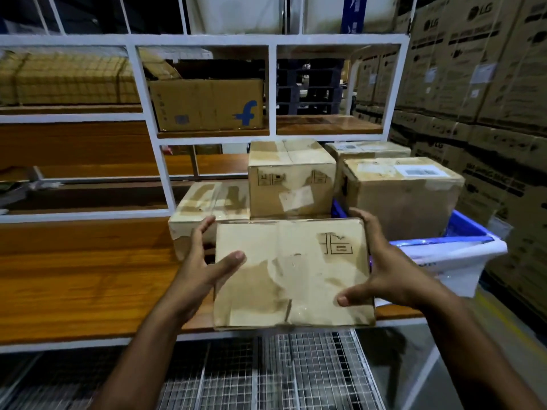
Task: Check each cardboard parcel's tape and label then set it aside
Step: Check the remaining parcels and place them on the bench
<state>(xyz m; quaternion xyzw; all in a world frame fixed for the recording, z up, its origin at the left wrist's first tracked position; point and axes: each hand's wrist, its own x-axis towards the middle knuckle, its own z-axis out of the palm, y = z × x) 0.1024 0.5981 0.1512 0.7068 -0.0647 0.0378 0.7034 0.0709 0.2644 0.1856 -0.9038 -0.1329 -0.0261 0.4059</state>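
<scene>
Wooden shelf in a white-framed rack, stacked cartons at right. Left hand and right hand, fingers curled, clasp a parcel, apparently resting on the shelf's front edge.

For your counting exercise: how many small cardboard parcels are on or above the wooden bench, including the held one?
5: held parcel between left hand and right hand; low parcel behind left; tall parcel centre; labelled parcel right; rear parcel. Others may be hidden.
</scene>
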